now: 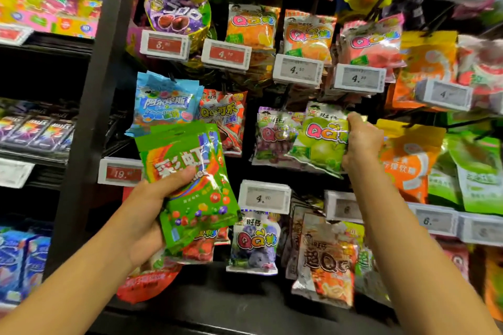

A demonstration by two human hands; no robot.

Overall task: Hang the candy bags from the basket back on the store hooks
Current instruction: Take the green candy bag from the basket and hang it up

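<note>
Your right hand (360, 141), right of centre in the frame, has its fingers (353, 119) curled around the right edge of the green apple candy bag (317, 141), which sits at the middle row of hooks, just beside the purple grape bag (272, 136). Whether its hang hole is already over the hook cannot be told; the hook itself is hidden behind the price tags (359, 80) above.

Your left hand (147, 215), lower left of centre, holds a stack of green rainbow candy bags (190, 171), thumb pressed across the front and fingers wrapped behind. The basket is not in view.

To do this step well, pinch the apple bag closer to its top edge so the hole stays flat and open, line it up with the hook tip, and slide it straight back until it hangs free behind the tag. Let go only once it swings on its own. Keep the left-hand stack low and clear of the blue bags (163, 103) above it, so it does not knock them off their hook.
</note>
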